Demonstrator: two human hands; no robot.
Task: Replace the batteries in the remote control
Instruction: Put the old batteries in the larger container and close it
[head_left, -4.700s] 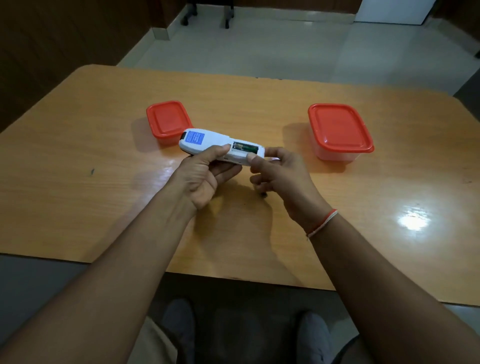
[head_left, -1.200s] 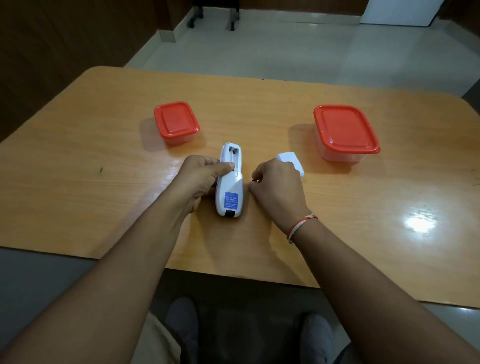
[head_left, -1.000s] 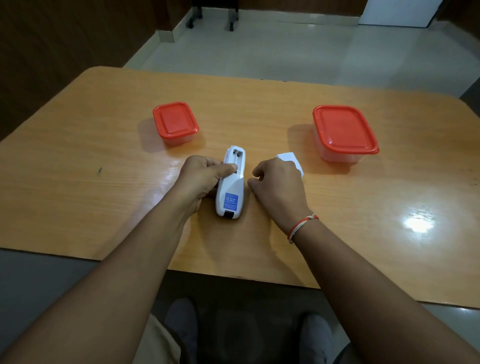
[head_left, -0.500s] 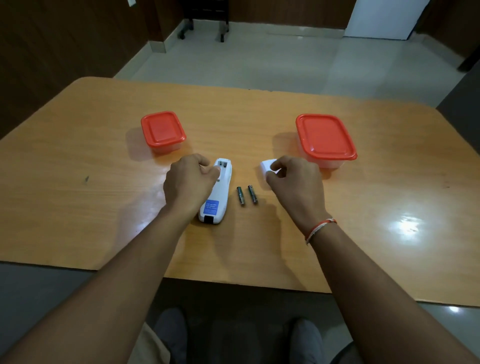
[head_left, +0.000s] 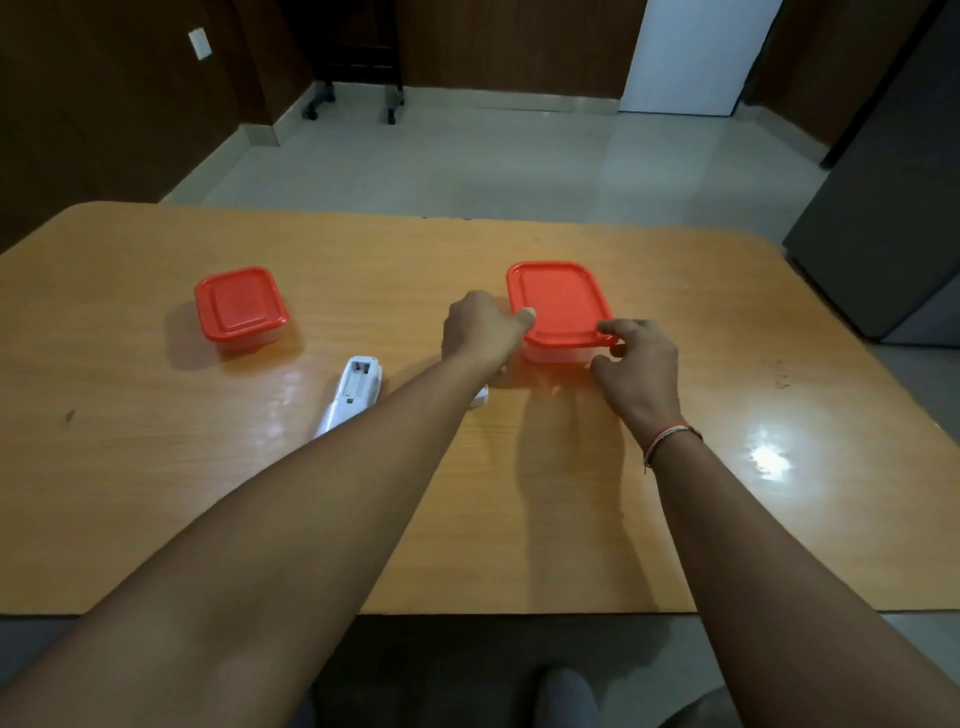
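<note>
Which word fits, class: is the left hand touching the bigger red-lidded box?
Touching. The head view shows the left hand's thumb tip pressed on the box lid's near-left edge.

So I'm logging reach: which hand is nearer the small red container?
Left. The left hand is between both tubs, some way off the small red container; the right hand is farther right.

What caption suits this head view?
Both hands reach the larger red-lidded box; opened remote lies aside.

No readable text, labels, brands or numbers anywhere. The remote control (head_left: 352, 393) lies back-up with nothing legible showing; the two red-lidded containers (head_left: 240, 305) (head_left: 560, 304) carry no print. The wall plate (head_left: 200, 44) is blank.
</note>
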